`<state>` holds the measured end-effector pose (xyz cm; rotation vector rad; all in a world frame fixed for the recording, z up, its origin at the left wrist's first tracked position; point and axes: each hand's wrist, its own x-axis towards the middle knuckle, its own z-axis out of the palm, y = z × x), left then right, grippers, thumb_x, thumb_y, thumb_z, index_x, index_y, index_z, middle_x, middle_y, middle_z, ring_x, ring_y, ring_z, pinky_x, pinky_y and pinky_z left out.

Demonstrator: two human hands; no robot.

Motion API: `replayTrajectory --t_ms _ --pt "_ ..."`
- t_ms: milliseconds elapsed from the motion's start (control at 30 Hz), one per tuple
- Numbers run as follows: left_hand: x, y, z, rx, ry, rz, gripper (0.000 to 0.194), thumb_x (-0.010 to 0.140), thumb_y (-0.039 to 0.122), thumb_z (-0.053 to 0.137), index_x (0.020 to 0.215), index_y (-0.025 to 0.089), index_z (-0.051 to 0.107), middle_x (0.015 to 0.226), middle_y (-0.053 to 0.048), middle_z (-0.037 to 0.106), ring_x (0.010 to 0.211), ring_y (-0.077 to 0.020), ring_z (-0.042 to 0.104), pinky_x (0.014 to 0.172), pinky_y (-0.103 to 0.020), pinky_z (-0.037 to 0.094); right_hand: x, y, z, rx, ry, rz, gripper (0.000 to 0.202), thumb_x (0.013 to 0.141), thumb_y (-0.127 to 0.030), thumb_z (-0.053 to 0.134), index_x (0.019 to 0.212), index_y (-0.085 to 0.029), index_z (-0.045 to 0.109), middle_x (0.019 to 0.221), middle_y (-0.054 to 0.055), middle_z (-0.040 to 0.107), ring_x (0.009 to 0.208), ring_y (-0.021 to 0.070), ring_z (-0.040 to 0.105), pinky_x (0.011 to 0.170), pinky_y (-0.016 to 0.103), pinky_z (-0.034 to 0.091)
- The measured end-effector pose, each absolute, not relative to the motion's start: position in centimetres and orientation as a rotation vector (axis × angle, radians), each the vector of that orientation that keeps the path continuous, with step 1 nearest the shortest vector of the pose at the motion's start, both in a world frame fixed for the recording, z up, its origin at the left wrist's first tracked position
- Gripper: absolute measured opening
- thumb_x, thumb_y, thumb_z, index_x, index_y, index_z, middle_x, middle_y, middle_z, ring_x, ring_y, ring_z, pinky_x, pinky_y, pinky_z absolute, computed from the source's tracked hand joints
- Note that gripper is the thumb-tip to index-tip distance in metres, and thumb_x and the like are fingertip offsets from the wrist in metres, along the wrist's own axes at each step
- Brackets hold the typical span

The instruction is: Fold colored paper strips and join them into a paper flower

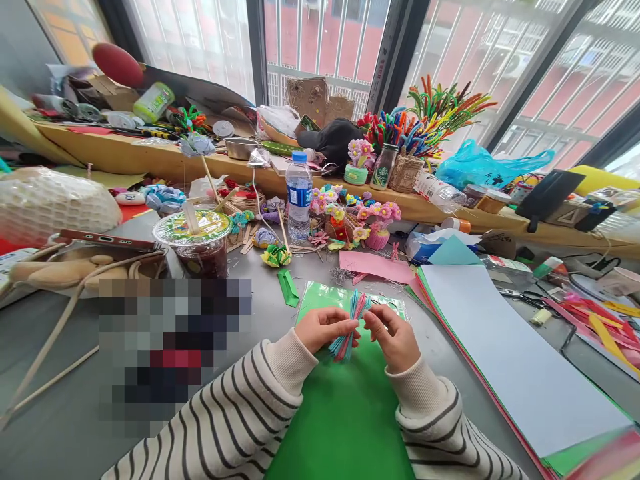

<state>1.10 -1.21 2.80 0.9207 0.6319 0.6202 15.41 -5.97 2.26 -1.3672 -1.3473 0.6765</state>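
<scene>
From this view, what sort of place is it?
Likely a craft workspace: stacked coloured paper, bunched pipe cleaners by the window, and a blue-and-pink pleated piece in the left hand.

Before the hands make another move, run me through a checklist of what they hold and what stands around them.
1. Paper bundle pinched in left hand: ok.
2. Right hand gripping the bundle: cannot tell; its fingertips are close to the upper end.
3. Green sheet beneath both hands: ok.
4. Water bottle upright and capped: ok.
5. Drink cup lidded: ok.
6. Paper stack squared up: not ok, edges fanned.
</scene>
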Motion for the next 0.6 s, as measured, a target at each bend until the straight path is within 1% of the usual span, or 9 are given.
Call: replayTrajectory --t_ms 67,167,333,467,600 --pt "1.2 -1.2 2.9 0.888 0.652 0.677 0.035 0.044 0.034 0.076 0.059 0.013 0.052 0.048 0.001 0.061 0.046 -0.0119 0.058 0.048 -0.022 0.043 15.2 -6.3 2.5 -1.349 -1.381 0.553 0.022 0.070 -0.038 0.057 0.071 -0.016 0.057 0.068 0.003 0.056 0.057 0.0119 0.052 0.045 0.022 0.045" --pt "1.2 -1.1 2.9 0.852 0.661 0.735 0.037 0.042 0.034 0.077 0.057 0.013 0.050 0.047 0.002 0.058 0.045 -0.0098 0.055 0.046 -0.020 0.041 14.6 -6.8 3.1 -1.274 -1.563 0.371 0.016 0.069 -0.033 0.060 0.072 -0.018 0.056 0.068 0.002 0.055 0.060 0.0125 0.052 0.046 0.023 0.045" --pt "1.2 -0.9 2.2 0.841 0.670 0.775 0.038 0.041 0.035 0.077 0.058 0.013 0.051 0.049 0.005 0.054 0.044 -0.0062 0.051 0.042 -0.017 0.038 14.1 -7.2 3.4 -1.229 -1.736 0.179 0.007 0.074 -0.025 0.056 0.077 -0.018 0.057 0.070 0.003 0.054 0.060 0.0124 0.051 0.046 0.023 0.045" --pt "1.0 -0.8 1.8 0.826 0.645 0.715 0.040 0.044 0.039 0.075 0.061 0.013 0.051 0.051 0.004 0.055 0.043 -0.0082 0.053 0.042 -0.019 0.042 14.4 -7.1 3.2 -1.205 -1.762 0.163 0.004 0.076 -0.020 0.054 0.077 -0.018 0.057 0.071 0.004 0.055 0.060 0.0117 0.052 0.046 0.023 0.046" --pt "0.8 -0.8 2.0 0.798 0.618 0.686 0.038 0.048 0.040 0.074 0.065 0.012 0.054 0.055 0.001 0.059 0.047 -0.0112 0.057 0.044 -0.021 0.045 14.5 -7.2 3.3 -1.206 -1.743 0.124 0.008 0.078 -0.018 0.050 0.077 -0.018 0.058 0.070 0.004 0.056 0.059 0.0117 0.053 0.048 0.023 0.047"
